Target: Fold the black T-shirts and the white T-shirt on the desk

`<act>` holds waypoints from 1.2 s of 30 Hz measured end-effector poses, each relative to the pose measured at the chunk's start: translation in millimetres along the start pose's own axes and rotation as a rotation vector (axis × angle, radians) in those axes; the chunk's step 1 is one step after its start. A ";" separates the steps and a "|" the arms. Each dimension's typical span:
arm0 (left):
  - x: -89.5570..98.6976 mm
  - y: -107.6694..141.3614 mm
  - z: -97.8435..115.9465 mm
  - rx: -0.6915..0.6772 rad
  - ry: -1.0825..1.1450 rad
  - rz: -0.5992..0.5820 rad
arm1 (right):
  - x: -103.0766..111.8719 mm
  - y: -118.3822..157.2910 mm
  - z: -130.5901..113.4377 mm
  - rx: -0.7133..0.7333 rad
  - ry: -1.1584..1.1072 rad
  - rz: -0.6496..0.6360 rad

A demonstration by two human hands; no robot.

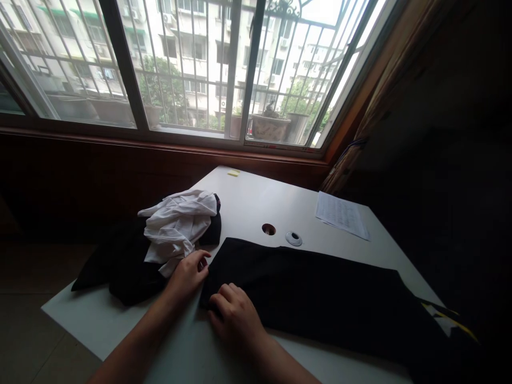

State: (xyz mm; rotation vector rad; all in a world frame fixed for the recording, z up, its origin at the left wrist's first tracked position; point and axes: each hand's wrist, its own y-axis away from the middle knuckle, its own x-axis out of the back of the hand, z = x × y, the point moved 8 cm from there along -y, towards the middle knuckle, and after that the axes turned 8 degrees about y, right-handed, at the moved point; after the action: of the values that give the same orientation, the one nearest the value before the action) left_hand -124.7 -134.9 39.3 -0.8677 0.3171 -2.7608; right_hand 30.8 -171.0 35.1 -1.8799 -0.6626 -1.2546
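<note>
Across the white tabletop (pixel 256 200), in the head view, a black garment (pixel 312 293) lies spread out lengthwise in front of you, its yellow-and-white trimmed end (pixel 450 321) at the far right. Your left hand (pixel 191 271) is curled beside the garment's left end; whether its fingertips pinch the edge, you cannot tell. Your right hand (pixel 236 314) rests on the near left corner, fingers bent under, and any pinch is hidden too. Close by on your left, a crumpled white cloth (pixel 180 218) sits on dark fabric (pixel 120 266), so a wide sweep of your left hand could snag that heap or drag it along. If you tug from the left end alone, the garment could skew or bunch. Its dark surface shows few creases, so a trapped fold could easily escape you. The papers (pixel 342 214) lie beyond it.
</note>
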 end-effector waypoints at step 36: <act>-14.0 9.3 24.9 -0.195 -0.176 -0.065 | 15.6 7.7 -18.7 0.228 -0.002 -0.006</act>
State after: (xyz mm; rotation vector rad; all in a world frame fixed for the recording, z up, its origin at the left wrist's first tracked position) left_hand -97.6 -143.2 49.2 -1.1800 0.5413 -2.7194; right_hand 32.7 -190.7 51.3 -1.6931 -0.7792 -1.1299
